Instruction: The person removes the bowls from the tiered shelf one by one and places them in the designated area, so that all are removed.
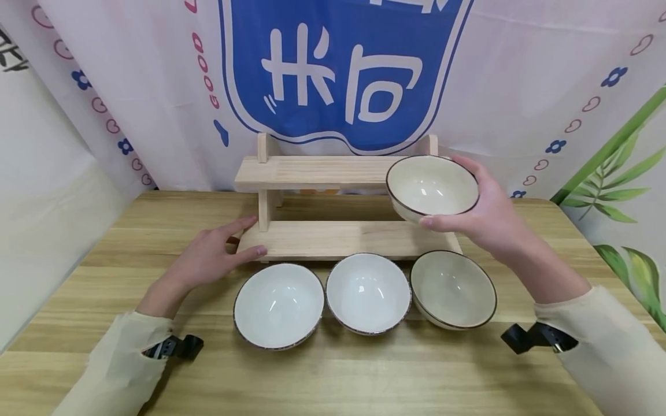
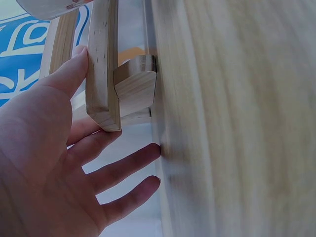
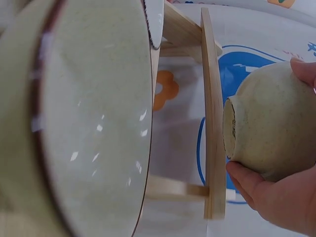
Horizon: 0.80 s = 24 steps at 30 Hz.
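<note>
My right hand (image 1: pixel 491 222) grips a cream bowl (image 1: pixel 432 185) with a dark brown rim, thumb at the near side and fingers round the far side. That bowl is tilted toward me at the right end of the upper shelf (image 1: pixel 322 169) of a wooden two-tier rack; in the right wrist view its foot (image 3: pixel 229 128) is close to the board, and I cannot tell if they touch. My left hand (image 1: pixel 208 254) rests at the left end of the lower shelf (image 1: pixel 333 240). Its thumb (image 2: pixel 69 74) lies on the board, with the other fingers extended beside the end.
Before the rack stand a white bowl (image 1: pixel 278 306), a second white bowl (image 1: pixel 369 294) and a cream bowl (image 1: pixel 452 289) in a row on the wooden table (image 1: pixel 333 375). A printed cloth (image 1: pixel 171 86) hangs behind the rack.
</note>
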Available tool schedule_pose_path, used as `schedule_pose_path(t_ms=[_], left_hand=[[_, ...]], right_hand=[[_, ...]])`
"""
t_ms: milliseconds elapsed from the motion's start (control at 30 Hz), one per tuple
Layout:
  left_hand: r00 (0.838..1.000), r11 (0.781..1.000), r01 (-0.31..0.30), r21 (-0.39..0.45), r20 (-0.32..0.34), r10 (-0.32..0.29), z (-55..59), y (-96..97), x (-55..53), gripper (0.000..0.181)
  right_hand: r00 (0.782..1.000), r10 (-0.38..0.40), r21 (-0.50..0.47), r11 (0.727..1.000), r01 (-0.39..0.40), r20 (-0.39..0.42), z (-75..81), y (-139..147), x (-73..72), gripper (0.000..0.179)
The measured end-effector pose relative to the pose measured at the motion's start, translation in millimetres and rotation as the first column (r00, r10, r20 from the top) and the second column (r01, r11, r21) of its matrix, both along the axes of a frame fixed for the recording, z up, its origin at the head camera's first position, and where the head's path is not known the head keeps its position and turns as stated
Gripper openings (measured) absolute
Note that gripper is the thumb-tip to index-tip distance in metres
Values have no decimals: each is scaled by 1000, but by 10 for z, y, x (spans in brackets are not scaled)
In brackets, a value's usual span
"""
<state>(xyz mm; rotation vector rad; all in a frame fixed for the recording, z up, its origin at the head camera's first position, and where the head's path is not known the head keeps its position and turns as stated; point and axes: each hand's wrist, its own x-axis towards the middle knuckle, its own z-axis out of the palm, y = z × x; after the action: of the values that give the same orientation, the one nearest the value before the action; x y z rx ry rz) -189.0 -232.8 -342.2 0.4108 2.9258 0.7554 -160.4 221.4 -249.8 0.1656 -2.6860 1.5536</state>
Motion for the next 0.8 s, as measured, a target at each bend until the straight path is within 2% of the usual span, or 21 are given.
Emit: schedule_pose_path(t_ms=[433, 567, 800], left_hand=[[1000, 1000, 0, -4, -4, 0, 15, -11, 4, 89], [1000, 1000, -1, -5, 2, 1, 14, -9, -2, 91], [1000, 1000, 0, 2, 0, 0, 9, 4, 3, 90]], right_hand=[[998, -49, 68, 996, 52, -50, -192, 506, 222, 118], [997, -71, 101, 992, 75, -43, -259, 687, 298, 117], [995, -83, 152, 984, 91, -57, -476, 1041, 424, 113]])
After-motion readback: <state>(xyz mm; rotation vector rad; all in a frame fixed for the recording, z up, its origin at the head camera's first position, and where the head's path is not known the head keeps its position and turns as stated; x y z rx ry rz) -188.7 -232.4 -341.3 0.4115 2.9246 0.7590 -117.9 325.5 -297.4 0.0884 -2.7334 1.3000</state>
